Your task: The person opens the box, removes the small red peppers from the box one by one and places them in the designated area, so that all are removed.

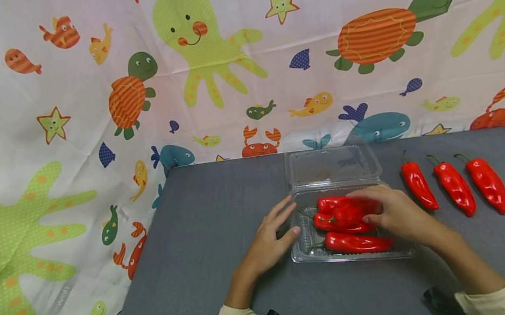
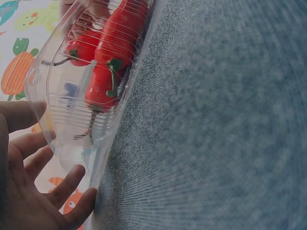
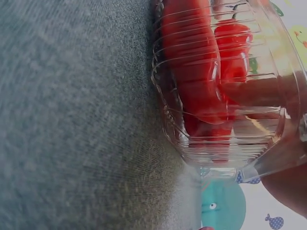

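A clear plastic clamshell container (image 1: 304,258) sits on the table with its lid (image 1: 327,165) folded back. Several long red peppers lie inside it, among them a front pepper (image 1: 356,244) and one at the back (image 1: 330,203). My right hand (image 1: 400,214) reaches into the container and pinches a red pepper (image 1: 346,214) lying over the others; the fingers hide its right end. At the container's left side is my left hand (image 1: 267,242), fingers spread and holding nothing. In the left wrist view, the fingers (image 2: 69,184) are close against the clear plastic wall.
To the right of the container lie three more red peppers (image 1: 418,187) in a row, stems pointing away. The grey tabletop (image 1: 212,212) meets a curtain (image 1: 238,127) with printed sea animals at its back and left edges.
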A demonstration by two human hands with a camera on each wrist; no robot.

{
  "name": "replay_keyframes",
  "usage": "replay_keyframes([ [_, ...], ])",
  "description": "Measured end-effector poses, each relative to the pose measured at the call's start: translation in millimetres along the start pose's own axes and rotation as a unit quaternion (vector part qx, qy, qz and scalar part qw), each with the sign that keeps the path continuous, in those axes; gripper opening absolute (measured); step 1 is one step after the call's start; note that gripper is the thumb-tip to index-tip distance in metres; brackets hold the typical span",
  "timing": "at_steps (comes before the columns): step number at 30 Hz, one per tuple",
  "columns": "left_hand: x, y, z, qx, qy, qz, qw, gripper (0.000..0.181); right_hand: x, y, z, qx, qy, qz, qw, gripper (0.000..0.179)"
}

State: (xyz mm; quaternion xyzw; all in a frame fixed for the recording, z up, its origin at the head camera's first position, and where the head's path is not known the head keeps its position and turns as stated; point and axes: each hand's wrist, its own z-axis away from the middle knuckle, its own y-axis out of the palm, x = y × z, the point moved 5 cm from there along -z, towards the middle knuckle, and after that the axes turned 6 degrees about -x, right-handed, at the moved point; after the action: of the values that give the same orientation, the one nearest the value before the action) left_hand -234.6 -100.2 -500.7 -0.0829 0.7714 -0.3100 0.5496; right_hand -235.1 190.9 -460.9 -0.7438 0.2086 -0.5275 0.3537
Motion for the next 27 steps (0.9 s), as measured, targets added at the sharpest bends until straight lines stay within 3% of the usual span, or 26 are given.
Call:
replay_keyframes([
  [15, -2.1, -0.2, 0.8, -0.003, -0.002, 0.008, 1.0, 0.063, -1.1, 3.9, -0.9, 0.005, -0.008, 0.015, 0.9998, 0.058],
  [27, -2.4, -0.8, 0.8, -0.003, 0.004, 0.012, 0.9999, 0.063, 3.8, -0.5, -1.2, -0.04, -0.041, -0.004, 0.9984, 0.055],
])
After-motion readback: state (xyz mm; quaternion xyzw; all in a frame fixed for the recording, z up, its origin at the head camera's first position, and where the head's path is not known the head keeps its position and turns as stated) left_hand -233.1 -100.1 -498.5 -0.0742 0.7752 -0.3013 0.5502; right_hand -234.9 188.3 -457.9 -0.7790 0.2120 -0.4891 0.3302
